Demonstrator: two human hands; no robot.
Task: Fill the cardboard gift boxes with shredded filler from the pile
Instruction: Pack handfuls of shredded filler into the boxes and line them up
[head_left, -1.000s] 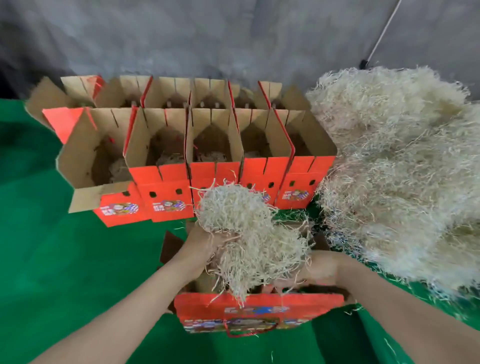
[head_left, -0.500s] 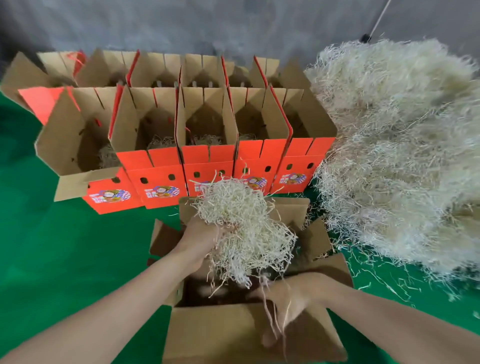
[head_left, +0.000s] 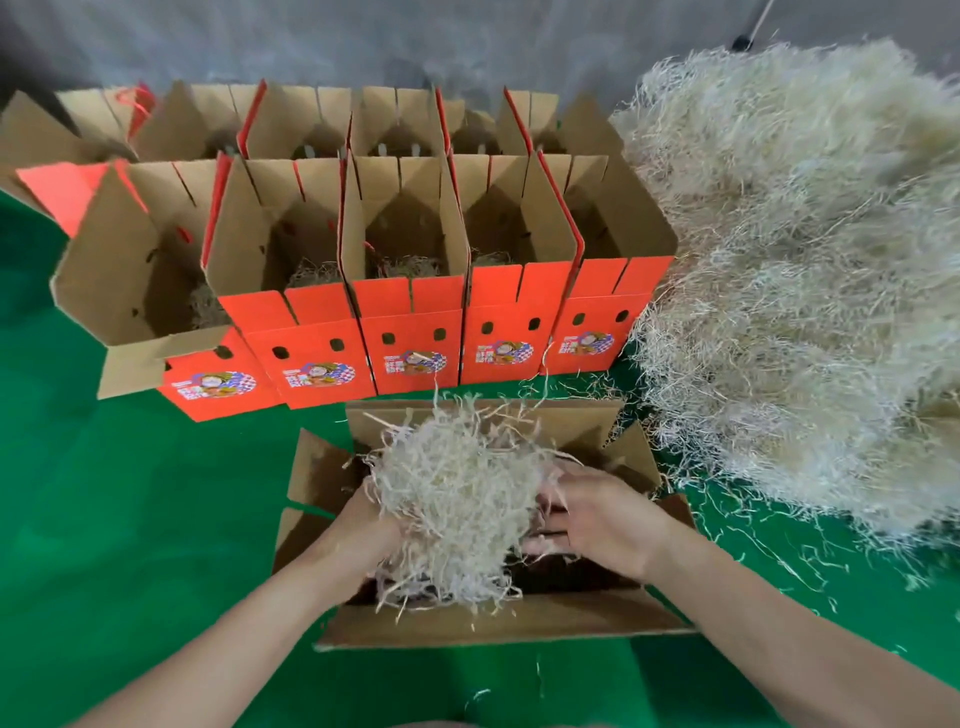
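Over box (head_left: 493, 621), left hand (head_left: 363, 532) holding filler (head_left: 457, 499)

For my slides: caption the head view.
Over the open cardboard box, left hand and right hand hold a filler clump.

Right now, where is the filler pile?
Head view: the pile lies at the right, on the green cloth, beside the rightmost red box.
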